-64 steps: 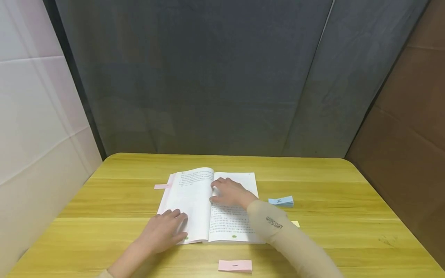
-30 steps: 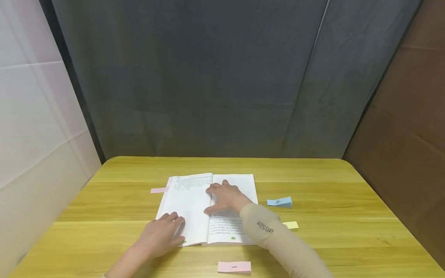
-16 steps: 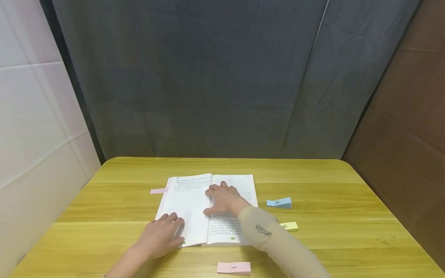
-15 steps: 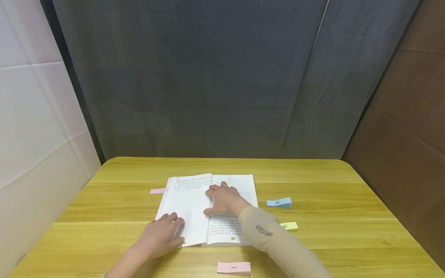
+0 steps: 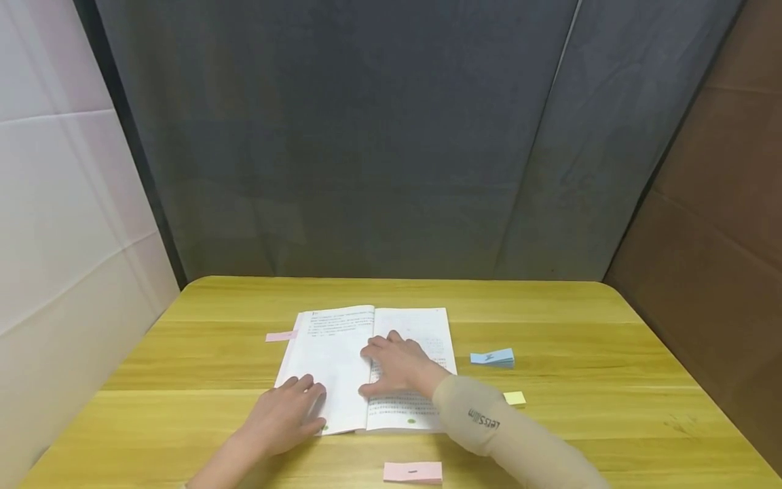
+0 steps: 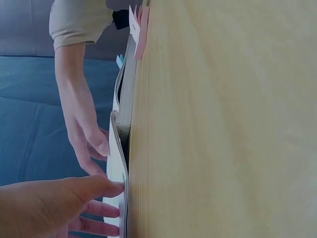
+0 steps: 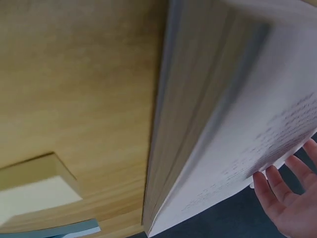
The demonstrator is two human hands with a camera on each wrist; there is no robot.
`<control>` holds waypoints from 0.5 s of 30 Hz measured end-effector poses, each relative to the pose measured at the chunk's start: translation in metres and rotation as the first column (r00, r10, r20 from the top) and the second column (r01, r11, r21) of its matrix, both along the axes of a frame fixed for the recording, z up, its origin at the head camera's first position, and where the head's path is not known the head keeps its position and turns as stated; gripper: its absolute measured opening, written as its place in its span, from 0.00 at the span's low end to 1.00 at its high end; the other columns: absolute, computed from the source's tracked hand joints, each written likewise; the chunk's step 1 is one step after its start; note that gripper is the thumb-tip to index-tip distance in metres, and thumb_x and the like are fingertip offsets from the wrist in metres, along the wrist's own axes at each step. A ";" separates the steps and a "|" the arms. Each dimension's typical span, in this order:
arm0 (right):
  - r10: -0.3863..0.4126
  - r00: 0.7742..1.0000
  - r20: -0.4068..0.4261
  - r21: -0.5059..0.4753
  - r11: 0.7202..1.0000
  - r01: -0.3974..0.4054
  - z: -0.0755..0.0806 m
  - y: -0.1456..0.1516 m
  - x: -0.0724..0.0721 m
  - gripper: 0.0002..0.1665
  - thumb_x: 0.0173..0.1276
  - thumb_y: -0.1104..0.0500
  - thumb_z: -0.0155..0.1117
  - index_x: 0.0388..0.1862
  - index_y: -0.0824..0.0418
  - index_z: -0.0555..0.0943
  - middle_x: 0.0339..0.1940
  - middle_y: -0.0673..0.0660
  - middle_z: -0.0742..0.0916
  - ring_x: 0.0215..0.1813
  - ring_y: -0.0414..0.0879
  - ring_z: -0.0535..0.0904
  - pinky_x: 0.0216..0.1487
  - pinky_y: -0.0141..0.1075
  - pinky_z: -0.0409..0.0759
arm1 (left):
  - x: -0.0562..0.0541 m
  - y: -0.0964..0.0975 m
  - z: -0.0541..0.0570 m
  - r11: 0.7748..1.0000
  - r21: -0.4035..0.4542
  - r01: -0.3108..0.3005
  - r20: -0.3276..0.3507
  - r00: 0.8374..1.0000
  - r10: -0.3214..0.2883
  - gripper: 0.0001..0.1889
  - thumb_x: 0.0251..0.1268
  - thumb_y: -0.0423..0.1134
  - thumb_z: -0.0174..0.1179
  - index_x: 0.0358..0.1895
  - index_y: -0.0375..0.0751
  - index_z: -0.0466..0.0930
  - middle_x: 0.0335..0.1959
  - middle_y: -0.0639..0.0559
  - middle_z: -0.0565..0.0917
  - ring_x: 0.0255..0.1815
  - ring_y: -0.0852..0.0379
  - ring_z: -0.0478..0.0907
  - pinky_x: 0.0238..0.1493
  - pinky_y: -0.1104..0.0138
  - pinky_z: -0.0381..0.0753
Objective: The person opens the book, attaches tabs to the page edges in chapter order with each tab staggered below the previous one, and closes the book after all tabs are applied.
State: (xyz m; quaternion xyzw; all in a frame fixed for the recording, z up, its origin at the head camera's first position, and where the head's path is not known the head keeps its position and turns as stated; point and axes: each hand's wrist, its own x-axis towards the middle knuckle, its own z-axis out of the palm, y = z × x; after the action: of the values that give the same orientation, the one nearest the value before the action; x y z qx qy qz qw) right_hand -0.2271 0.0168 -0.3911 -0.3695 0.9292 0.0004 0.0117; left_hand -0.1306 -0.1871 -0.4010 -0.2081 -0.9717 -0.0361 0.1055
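An open book lies on the wooden table, showing two white pages with printed text. My left hand rests at the lower left corner of the left page, fingers loosely bent. In the left wrist view its thumb and fingers touch the page edge. My right hand lies across the spine with fingers spread, fingertips on the left page and palm over the right page. In the right wrist view, fingers touch the printed page. A pink strip sticks out from the book's left edge.
A pink sticky-note pad with a dark mark lies in front of the book. Right of the book are a blue pad and a yellow pad, partly behind the right sleeve. A dark cloth panel stands behind the table.
My right hand has slid along the spine towards the near edge. The left page, bulging near the spine at first, now lies flatter. The left hand has stayed in place.
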 end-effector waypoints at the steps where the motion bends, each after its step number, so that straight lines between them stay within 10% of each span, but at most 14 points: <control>1: 0.003 1.000 -0.009 -0.003 1.000 -0.003 0.000 0.000 0.000 0.41 0.48 0.29 0.53 0.58 0.47 0.70 0.59 0.48 0.70 0.53 0.46 0.65 0.42 0.41 0.72 | 0.000 0.000 0.000 1.000 -0.002 -0.001 0.002 1.000 0.001 0.17 0.44 0.49 0.62 0.35 0.43 0.75 0.27 0.58 0.68 0.26 0.58 0.66 0.17 0.67 0.66; 15: 0.069 0.997 0.027 -0.079 0.995 -0.066 -0.004 0.011 0.018 0.39 0.49 0.29 0.52 0.57 0.46 0.70 0.58 0.47 0.70 0.55 0.45 0.64 0.48 0.47 0.68 | 0.001 0.002 0.001 1.000 -0.008 -0.001 0.005 1.000 0.001 0.17 0.44 0.49 0.62 0.36 0.43 0.75 0.27 0.57 0.68 0.27 0.57 0.67 0.18 0.66 0.68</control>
State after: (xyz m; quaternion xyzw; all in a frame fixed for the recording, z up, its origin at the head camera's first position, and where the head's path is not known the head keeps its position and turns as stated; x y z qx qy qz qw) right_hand -0.2092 0.0277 -0.3952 -0.4009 0.9151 -0.0412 0.0112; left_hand -0.1298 -0.1855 -0.3999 -0.2078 -0.9723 -0.0327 0.1023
